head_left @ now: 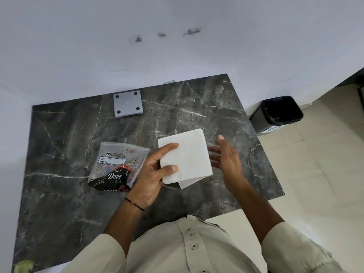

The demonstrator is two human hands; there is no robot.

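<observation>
Folded tissue stack (189,154) is being held above the marble tabletop (78,203), clamped at its left edge by the left hand (151,174). Thumb and one finger are being curled over the top face; the other fingers are hidden underneath. Right hand (226,156) is being held flat with fingers straight, gripping nothing, motion-blurred, just beside the stack's right edge; contact cannot be told. The stack is lying right of the left grip, between both hands. It is near square, so no clear long axis, with one loose ply sticking out at the near-right corner. The right hand is judged nearer the unheld edge, so the next grasp is likely being taken there. Just left of the grip: tissue wrapper (116,166). Beyond the grip: grey square plate (128,103). Well right, on the floor: lined bin (279,113).
</observation>
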